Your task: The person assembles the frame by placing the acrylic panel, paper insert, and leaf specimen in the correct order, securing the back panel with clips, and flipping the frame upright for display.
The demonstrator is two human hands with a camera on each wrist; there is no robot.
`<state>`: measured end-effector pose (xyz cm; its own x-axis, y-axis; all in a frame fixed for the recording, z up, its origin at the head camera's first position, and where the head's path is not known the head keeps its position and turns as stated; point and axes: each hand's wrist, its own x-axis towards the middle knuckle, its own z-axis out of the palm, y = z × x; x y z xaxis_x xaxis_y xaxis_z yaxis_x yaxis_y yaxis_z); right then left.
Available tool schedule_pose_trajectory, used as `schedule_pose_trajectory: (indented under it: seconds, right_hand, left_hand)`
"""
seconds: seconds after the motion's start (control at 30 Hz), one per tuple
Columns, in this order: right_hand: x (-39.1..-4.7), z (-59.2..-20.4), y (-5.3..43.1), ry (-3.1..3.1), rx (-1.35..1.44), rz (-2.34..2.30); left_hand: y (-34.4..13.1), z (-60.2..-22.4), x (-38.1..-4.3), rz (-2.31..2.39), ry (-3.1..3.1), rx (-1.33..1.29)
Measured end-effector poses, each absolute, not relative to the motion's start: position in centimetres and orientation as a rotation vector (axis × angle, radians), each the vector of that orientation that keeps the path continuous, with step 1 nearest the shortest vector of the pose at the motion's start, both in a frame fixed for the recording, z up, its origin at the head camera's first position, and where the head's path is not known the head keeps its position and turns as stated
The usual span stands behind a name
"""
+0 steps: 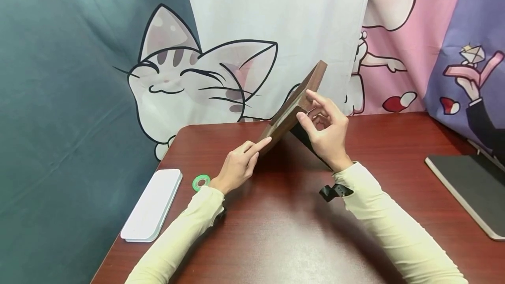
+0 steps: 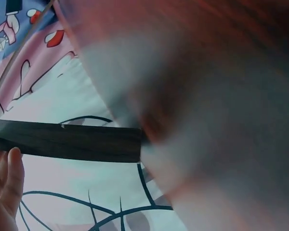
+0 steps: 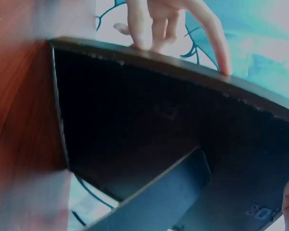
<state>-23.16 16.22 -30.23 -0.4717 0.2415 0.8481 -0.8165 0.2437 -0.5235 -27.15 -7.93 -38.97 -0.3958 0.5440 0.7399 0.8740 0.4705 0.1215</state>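
A brown-edged picture frame (image 1: 281, 125) leans tilted over the table, its front turned away from view. In the right wrist view its black back (image 3: 130, 110) shows, with an easel leg (image 3: 159, 192) swung out from it. My left hand (image 1: 236, 165) is at the lower near side, index finger stretched along the frame's edge. Fingertips of that hand (image 3: 168, 24) rest on the edge in the right wrist view. My right hand (image 1: 327, 133) pinches the upper near corner between thumb and index finger. The left wrist view has the dark frame side (image 2: 86, 142) reaching the table.
A white flat case (image 1: 152, 205) lies at the table's left edge, with a green tape roll (image 1: 201, 182) close to my left wrist. At the right is a dark notebook (image 1: 473, 187). A cartoon-printed curtain (image 1: 300, 16) hangs behind the reddish-brown table (image 1: 276, 231).
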Motion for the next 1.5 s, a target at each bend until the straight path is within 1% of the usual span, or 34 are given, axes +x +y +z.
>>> schedule_pose_trajectory:
  seconds: [0.33,0.77,0.97,1.2,1.5]
  right_hand:
    - [-23.7,-30.2,17.5,-1.589,0.529,1.413]
    - [-24.4,-29.7,19.1,-1.494,0.218,1.405]
    - [-24.6,-29.7,19.6,-1.443,0.179,1.466]
    - [-24.4,-30.6,19.6,-1.461,0.143,1.491]
    - [-24.3,-32.9,19.5,-1.655,0.044,1.406]
  left_hand:
    - [-7.0,-39.0,-27.0,-0.664,-2.111,-1.190]
    - [-4.1,-38.0,-24.9,-0.594,-2.114,-1.257]
    - [-2.8,-38.1,-24.0,-0.587,-2.078,-1.268]
    - [-1.5,-38.3,-22.9,-0.591,-2.057,-1.263]
    - [0.5,-38.8,-21.6,-0.667,-2.083,-1.273]
